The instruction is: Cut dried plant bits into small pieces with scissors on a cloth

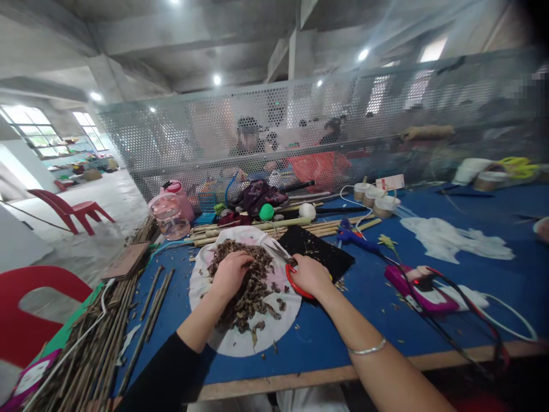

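Observation:
A white cloth lies on the blue table with a heap of dark dried plant scraps on it. My left hand rests on the heap with its fingers curled into the scraps. My right hand grips red-handled scissors, whose blades point left over the heap. A black mat lies just behind my right hand.
Bamboo sticks pile up at the table's left edge and more lie across the back. A blue glue gun, a pink device with cables, white cloth scraps, small tubs and a pink jug stand around. People sit behind a perforated metal screen.

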The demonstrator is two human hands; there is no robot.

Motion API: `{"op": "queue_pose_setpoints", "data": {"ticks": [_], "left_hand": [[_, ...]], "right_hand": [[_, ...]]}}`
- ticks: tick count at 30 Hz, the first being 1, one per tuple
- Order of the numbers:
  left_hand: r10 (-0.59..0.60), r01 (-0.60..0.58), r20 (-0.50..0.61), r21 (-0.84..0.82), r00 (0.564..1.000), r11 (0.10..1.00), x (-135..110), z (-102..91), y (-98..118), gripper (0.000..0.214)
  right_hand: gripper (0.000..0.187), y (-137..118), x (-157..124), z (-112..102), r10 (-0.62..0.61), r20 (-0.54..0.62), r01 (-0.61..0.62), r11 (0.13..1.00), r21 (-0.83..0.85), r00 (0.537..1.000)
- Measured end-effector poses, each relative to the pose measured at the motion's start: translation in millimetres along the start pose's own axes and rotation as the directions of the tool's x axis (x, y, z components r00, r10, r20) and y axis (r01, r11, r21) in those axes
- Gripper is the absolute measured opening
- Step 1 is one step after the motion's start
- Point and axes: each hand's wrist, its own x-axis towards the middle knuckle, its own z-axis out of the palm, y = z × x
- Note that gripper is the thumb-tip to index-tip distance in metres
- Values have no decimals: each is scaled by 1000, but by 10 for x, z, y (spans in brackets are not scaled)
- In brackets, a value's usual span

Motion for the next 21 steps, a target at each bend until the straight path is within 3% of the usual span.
{"op": "queue_pose_setpoints", "data": {"ticks": [5, 8, 10, 12, 15, 18, 21], "left_hand": [[59, -60, 104, 7, 993, 998, -80, -198, 142, 37], [87, -86, 8, -77, 996, 993, -94, -408, 87, 39], [-38, 16, -139, -159, 990, 987, -77, -474, -81, 32], [-203, 146, -218, -250, 955, 957, -30, -451, -300, 38], [-324, 286, -83, -304, 942, 909, 75, -306, -532, 48], [-243, 257, 82, -269, 966, 928, 165, -179, -518, 49], [-156, 178, 110, -225, 982, 958, 186, -171, -337, 50]], "right_hand": [[37, -20, -12, -10, 6, -1, -6, 1000, -2, 1000], [37, -18, -13, -13, -2, 2, 2, 1000, 5, 1000], [37, -14, -11, -11, -4, 5, 4, 1000, 9, 1000], [37, -10, -10, -8, -6, 3, 5, 1000, 7, 1000], [37, -6, -13, -5, -9, -4, 9, 1000, 3, 1000], [36, -5, -16, -7, -11, -7, 11, 1000, 0, 1000], [35, -8, -13, -14, -13, -2, 13, 1000, 0, 1000]]}}
